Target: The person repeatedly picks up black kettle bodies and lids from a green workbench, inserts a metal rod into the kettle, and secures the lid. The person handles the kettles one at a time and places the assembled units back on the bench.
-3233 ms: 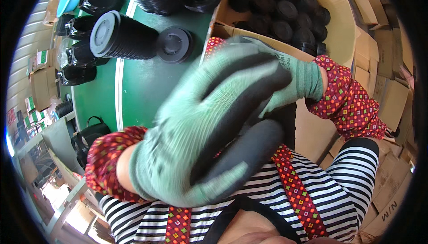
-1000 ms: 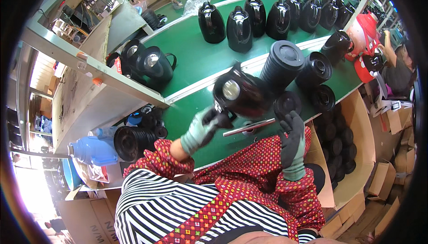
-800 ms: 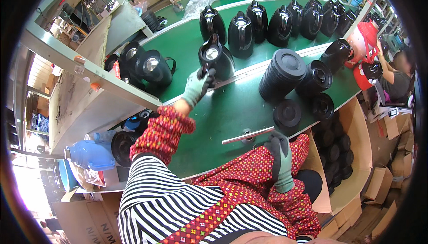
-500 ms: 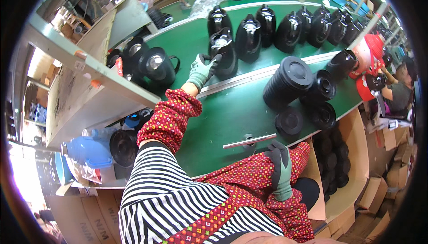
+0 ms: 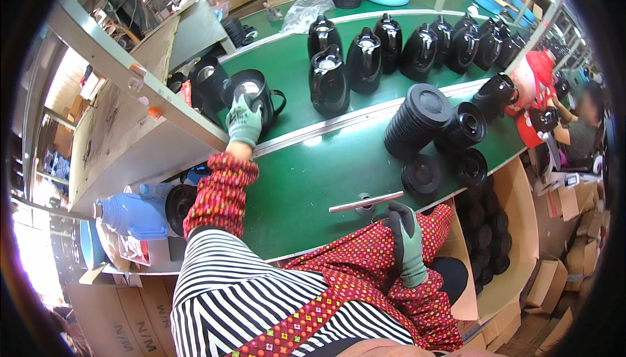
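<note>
My left hand (image 5: 244,122), in a grey-green glove, has its fingers over the near rim of a black jug (image 5: 266,91). This jug has an open mouth, a shiny inner wall and a side handle. Another open black jug (image 5: 207,78) stands just left of it. Glossy black lidded jugs (image 5: 329,86) line the far green strip, several in a row to the right. In my lap rests my right hand (image 5: 408,243), gloved too, its fingers loosely extended and holding nothing visible. Its fingertips are near a metal bar (image 5: 366,202) on a round mount at the table's near side.
Stacked black round lids (image 5: 420,119) and loose black parts (image 5: 471,168) sit on the green table (image 5: 306,187). An open carton (image 5: 518,226) of black parts stands right. Left are a slanted metal post (image 5: 140,89) and a blue jug (image 5: 134,213). A co-worker (image 5: 583,122) sits far right.
My left hand has left the lidded jug on the far strip and moved left to the open black jug. My right hand stays in my lap. The view has shifted slightly.
</note>
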`<action>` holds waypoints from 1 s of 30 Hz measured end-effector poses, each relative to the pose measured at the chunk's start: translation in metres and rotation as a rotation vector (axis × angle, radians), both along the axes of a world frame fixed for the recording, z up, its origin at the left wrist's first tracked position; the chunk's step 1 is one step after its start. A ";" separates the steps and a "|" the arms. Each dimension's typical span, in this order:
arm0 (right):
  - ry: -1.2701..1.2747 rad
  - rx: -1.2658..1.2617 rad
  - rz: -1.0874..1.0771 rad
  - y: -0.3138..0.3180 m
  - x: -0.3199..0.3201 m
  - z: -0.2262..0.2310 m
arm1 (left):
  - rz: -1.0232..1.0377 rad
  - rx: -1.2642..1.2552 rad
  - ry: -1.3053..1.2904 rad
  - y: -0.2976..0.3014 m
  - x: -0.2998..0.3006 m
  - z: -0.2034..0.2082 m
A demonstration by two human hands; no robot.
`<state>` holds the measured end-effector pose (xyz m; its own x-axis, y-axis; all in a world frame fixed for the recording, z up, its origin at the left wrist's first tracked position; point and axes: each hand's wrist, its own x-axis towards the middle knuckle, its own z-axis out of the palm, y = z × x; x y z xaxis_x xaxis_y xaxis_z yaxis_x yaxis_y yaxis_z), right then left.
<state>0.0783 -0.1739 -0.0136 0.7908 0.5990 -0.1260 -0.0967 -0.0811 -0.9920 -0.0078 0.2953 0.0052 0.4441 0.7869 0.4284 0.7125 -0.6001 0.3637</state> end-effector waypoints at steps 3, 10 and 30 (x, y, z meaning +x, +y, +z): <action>-0.113 -0.019 0.015 0.007 0.005 0.012 | -0.293 0.014 -0.058 -0.066 -0.020 0.028; -0.043 -0.044 0.050 0.046 0.019 0.065 | -0.908 -0.077 0.046 -0.215 -0.039 0.100; 0.523 0.354 0.397 -0.082 0.038 0.075 | -1.391 -2.169 -0.036 -0.247 0.006 -0.020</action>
